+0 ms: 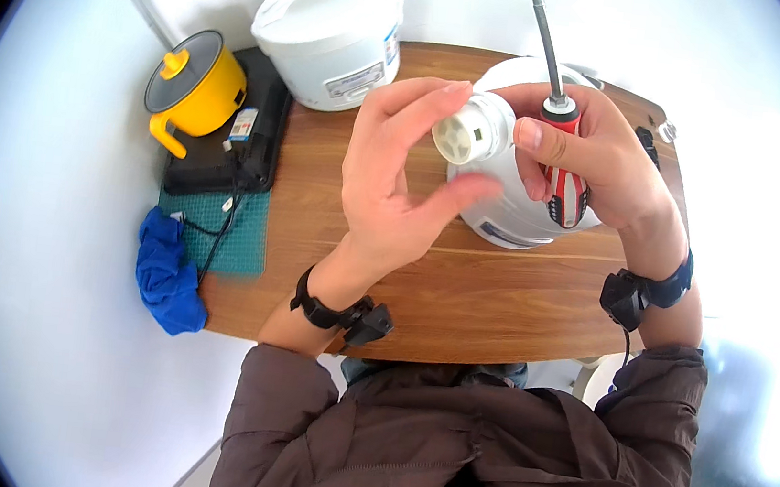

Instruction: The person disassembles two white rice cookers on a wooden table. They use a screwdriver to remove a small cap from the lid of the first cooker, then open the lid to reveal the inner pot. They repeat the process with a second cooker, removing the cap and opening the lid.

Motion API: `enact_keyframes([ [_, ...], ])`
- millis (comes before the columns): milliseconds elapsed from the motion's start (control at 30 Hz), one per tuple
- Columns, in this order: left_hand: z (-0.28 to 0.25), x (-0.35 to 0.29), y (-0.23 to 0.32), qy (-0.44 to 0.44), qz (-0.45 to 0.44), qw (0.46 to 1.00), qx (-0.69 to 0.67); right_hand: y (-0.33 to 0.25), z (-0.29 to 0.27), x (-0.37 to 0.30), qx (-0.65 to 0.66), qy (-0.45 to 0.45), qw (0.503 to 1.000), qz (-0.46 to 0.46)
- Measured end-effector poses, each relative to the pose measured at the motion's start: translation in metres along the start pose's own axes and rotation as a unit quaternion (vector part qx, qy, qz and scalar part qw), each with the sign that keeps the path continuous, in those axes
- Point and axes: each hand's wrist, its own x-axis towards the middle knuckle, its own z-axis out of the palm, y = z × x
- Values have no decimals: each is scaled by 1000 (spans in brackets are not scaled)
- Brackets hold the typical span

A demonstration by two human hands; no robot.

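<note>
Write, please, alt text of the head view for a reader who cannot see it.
A person's right hand holds a white cylindrical fitting and a red-handled screwdriver above a wooden table, the left hand curving open around the fitting. A white container stands below them; at the left, a yellow pot sits on a black appliance.

A wood-grain table (326, 294) with a rounded near edge carries the things. By its far edge, left of the middle, stands a white lidded bucket (323, 70); a second white bucket (502, 203), partly hidden, stands right of the middle. A flat black appliance (260, 157) lies along the left edge. Nearer, a green cutting mat (245, 251) lies under a black cable (227, 225), with a blue cloth (172, 276) overlapping its left side. Near the far-right corner sit small white (667, 132) and black items (648, 148), too small to identify.
</note>
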Motion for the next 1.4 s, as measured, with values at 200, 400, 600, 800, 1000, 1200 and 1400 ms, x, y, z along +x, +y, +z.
enact_keyframes([
  [200, -33, 13, -5, -31, -117, 990, 68, -13, 8, -2, -171, 102, 980, -8],
  [400, -92, 14, -51, -175, -330, 922, 100, -1, -30, -8, -504, 208, 836, -59],
  [600, -112, -21, -106, -376, -343, 806, 303, 15, -44, -6, -547, 172, 819, 28],
  [800, -118, -45, -136, -404, -318, 776, 366, 8, -56, 11, -534, 114, 837, 30],
  [1000, -120, -42, -127, -427, -325, 740, 405, -6, -53, 45, -543, 45, 827, 136],
  [1200, -93, -16, -87, -366, -276, 800, 387, -31, -52, 70, -471, -53, 837, 274],
  [1400, -15, -26, -64, -303, -177, 920, 172, -16, -66, 75, -473, -35, 847, 241],
])
